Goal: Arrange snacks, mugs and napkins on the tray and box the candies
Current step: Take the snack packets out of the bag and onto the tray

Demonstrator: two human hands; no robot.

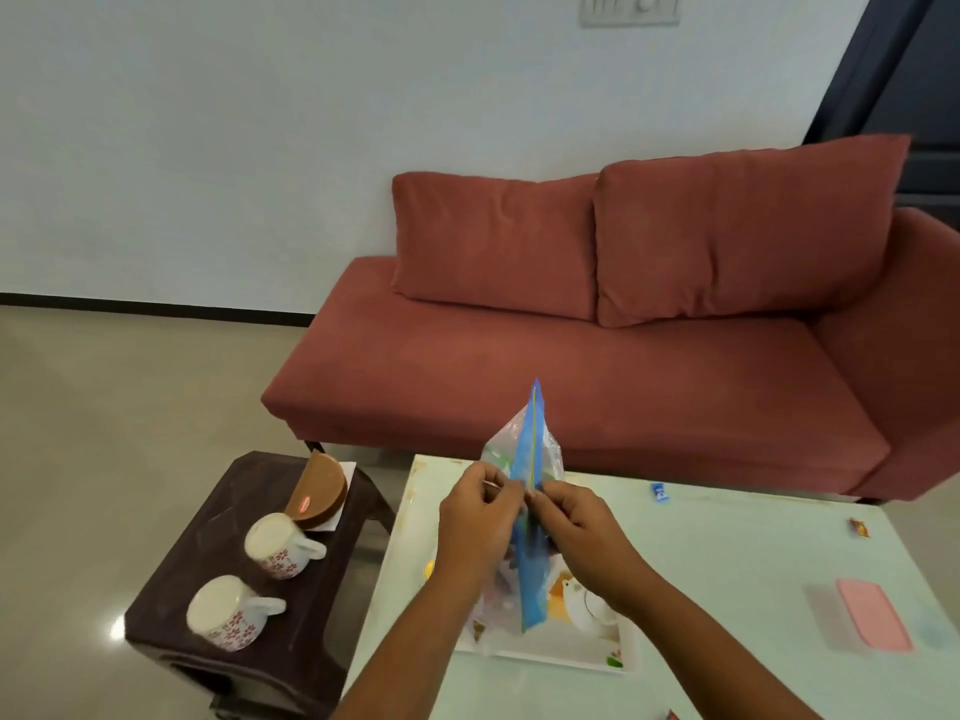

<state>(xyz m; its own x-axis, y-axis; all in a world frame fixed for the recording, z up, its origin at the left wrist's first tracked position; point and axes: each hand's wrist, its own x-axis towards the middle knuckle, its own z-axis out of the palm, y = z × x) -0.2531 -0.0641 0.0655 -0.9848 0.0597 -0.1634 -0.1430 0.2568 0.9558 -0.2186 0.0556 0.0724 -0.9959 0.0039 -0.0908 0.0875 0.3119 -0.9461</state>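
A clear zip bag (532, 459) with a blue seal strip stands on edge above the white patterned tray (587, 646). My left hand (475, 517) pinches the bag's left side near the seal. On the other side my right hand (576, 532) pinches the seal. What is inside the bag is blurred. Two white floral mugs (280, 545) (223, 613) lie on their sides on the dark stool (171, 589) at the left. Behind them a brown napkin holder (319, 493) stands with white napkins. A pink box (872, 613) lies flat at the right of the table.
Two loose candies, one blue (660, 492) and one orange (860, 527), lie on the pale green table (727, 563). A red sofa (597, 366) stands right behind the table. Bare floor lies to the left of the stool.
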